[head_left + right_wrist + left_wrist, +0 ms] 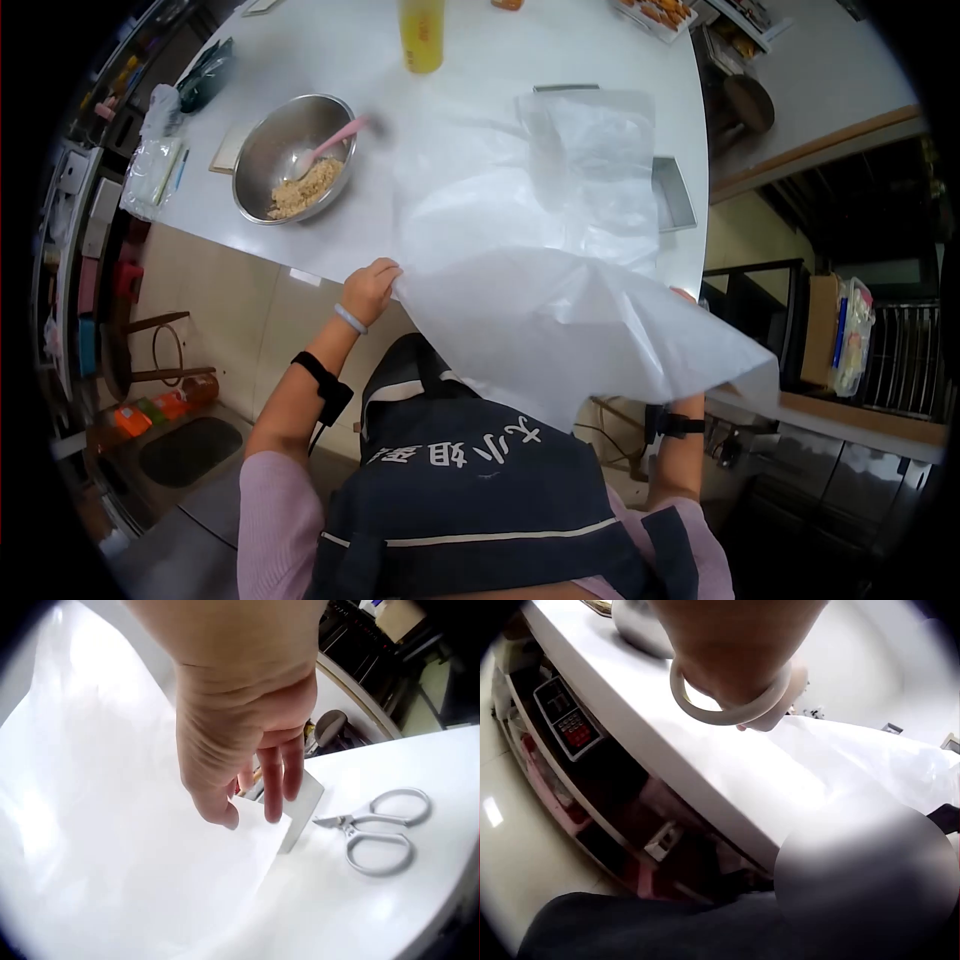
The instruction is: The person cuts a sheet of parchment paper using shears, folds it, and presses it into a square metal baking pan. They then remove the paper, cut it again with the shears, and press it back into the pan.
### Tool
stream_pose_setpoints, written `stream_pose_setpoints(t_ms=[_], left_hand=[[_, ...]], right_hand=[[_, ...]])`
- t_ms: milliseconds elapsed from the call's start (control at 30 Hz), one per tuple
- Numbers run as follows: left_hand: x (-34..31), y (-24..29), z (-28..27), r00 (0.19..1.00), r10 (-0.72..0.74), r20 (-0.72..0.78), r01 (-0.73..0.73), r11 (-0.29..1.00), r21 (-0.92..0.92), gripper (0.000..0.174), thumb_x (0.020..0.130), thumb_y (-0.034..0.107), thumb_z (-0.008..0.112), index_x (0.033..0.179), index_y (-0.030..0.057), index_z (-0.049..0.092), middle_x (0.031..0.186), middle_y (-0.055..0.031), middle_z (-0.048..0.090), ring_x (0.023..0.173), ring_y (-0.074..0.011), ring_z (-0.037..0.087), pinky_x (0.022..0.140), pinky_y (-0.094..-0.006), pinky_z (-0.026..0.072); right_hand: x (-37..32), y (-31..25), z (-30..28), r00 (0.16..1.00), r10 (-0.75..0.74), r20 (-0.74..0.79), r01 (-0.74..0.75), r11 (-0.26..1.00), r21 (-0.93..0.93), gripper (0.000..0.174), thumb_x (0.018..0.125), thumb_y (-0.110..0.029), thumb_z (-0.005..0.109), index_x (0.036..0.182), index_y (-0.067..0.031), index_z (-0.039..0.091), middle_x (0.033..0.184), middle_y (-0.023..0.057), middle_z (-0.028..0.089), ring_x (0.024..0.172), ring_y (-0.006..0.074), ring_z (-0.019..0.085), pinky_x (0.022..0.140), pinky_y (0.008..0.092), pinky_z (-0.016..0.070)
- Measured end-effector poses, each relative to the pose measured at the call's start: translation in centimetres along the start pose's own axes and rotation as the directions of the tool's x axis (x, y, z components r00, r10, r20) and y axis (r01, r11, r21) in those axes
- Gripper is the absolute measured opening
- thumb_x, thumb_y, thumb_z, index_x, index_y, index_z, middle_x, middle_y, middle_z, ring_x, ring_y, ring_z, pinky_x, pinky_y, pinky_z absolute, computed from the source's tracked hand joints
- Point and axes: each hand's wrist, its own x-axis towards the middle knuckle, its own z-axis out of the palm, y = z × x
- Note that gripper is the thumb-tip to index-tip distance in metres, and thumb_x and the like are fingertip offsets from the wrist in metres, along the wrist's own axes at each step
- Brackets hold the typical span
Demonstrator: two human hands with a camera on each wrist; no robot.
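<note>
A large translucent white sheet of baking paper (520, 310) spreads over the table's front edge, its near part lifted and billowing over the apron. My left hand (371, 290) pinches its left corner at the table edge. At the right side, my right hand (247, 742) holds the paper's edge with the thumb in front and other fingers extended behind; in the head view the paper mostly hides this hand. Beyond the fingers, a grey metal baking tin (675, 195) lies partly under the paper. Grey-handled scissors (379, 825) lie on the table close to my right hand.
A steel bowl (258, 150) holding crumbs (305, 190) and a pink spoon (330, 142) stands at the left. A yellow bottle (422, 38) stands at the back. A tray of food (655, 15) sits at the far right, plastic packets (152, 175) at the left edge.
</note>
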Motion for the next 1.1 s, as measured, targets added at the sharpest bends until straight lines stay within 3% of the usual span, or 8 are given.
stream_pose_setpoints(t_ms=[33,67,100,200,600,700,933,1100], left_hand=[[-0.3,-0.4,0.4,1.0,-0.018,0.017,0.018,1.0,-0.003,0.023,0.066,0.0,0.058,0.088,0.0057,0.06,0.089,-0.0074,0.059,0.068,-0.0272,0.058,0.057,-0.0353,0.0475],[-0.6,-0.5,0.7,0.999,-0.036,0.034,0.036,0.999,-0.005,0.025,0.066,0.0,0.058,0.09,0.0063,0.06,0.092,-0.0071,0.059,0.069,-0.0273,0.058,0.058,-0.0353,0.0478],[-0.5,-0.4,0.3,0.99,-0.085,0.116,0.086,0.996,-0.007,0.029,0.066,0.001,0.058,0.094,0.0089,0.06,0.095,-0.0063,0.059,0.07,-0.0269,0.058,0.059,-0.0348,0.0482],[-0.9,-1.0,0.9,0.988,-0.028,0.154,0.034,0.999,-0.038,0.031,0.066,-0.001,0.057,0.095,0.0095,0.061,0.1,-0.0063,0.059,0.078,-0.0252,0.06,0.065,-0.0334,0.0495],[-2.9,-3.9,2.0,0.951,-0.198,0.236,0.271,0.902,-0.336,0.028,0.069,-0.011,0.05,0.092,0.0005,0.062,0.109,-0.0132,0.059,0.099,-0.0287,0.056,0.085,-0.0317,0.0454],[-2.6,-3.5,1.4,0.936,-0.242,0.254,0.322,0.88,-0.348,0.028,0.073,-0.009,0.048,0.095,0.0002,0.062,0.109,-0.0139,0.059,0.1,-0.0289,0.056,0.086,-0.0318,0.0449],[-4.3,-5.3,0.1,0.944,-0.284,0.167,0.32,0.91,-0.264,0.026,0.078,-0.002,0.046,0.099,-0.0003,0.061,0.11,-0.0142,0.058,0.099,-0.0278,0.056,0.085,-0.0312,0.0445],[-3.5,-6.1,-1.1,0.895,-0.329,0.302,0.432,0.806,-0.403,0.016,0.079,-0.001,0.049,0.088,-0.0013,0.062,0.108,-0.015,0.058,0.098,-0.029,0.056,0.084,-0.0302,0.0441]], right_hand=[[-1.2,-0.5,1.2,1.0,0.012,-0.015,-0.012,1.0,0.001,0.042,0.082,-0.015,0.055,0.121,-0.0016,0.047,0.12,0.0143,0.05,0.106,0.0226,0.053,0.089,0.0328,0.0434],[-2.0,-1.3,2.4,0.959,-0.284,0.02,0.263,0.855,-0.448,0.044,0.083,-0.016,0.055,0.124,-0.003,0.045,0.119,0.0129,0.052,0.106,0.0222,0.052,0.09,0.0317,0.0421],[-2.8,-2.2,3.7,0.844,-0.503,0.186,0.442,0.456,-0.772,0.047,0.083,-0.016,0.054,0.127,-0.0044,0.042,0.118,0.0115,0.053,0.106,0.0217,0.051,0.09,0.0306,0.0409],[-6.2,-6.9,8.4,0.842,-0.475,0.257,0.469,0.407,-0.784,0.048,0.081,-0.016,0.055,0.127,-0.0056,0.046,0.116,0.0105,0.055,0.112,0.022,0.047,0.095,0.0295,0.0367],[1.1,-2.2,6.5,0.816,-0.043,0.577,0.504,0.543,-0.672,0.042,0.078,-0.018,0.059,0.119,-0.0074,0.055,0.108,0.0093,0.059,0.112,0.0231,0.048,0.097,0.0279,0.034],[0.8,-3.4,9.3,0.989,0.027,0.146,0.05,0.864,-0.5,0.035,0.078,-0.024,0.062,0.102,0.0021,0.061,0.095,0.0142,0.062,0.086,0.0257,0.06,0.077,0.0301,0.0478],[1.4,-3.6,5.9,0.954,0.217,0.205,-0.052,0.798,-0.6,0.035,0.079,-0.026,0.062,0.097,0.0042,0.061,0.089,0.0144,0.061,0.076,0.0245,0.059,0.068,0.0297,0.0474],[0.6,-0.7,5.6,0.932,0.337,0.13,-0.19,0.765,-0.616,0.035,0.079,-0.027,0.062,0.093,0.0057,0.06,0.084,0.0146,0.061,0.068,0.0236,0.058,0.061,0.0295,0.047]])
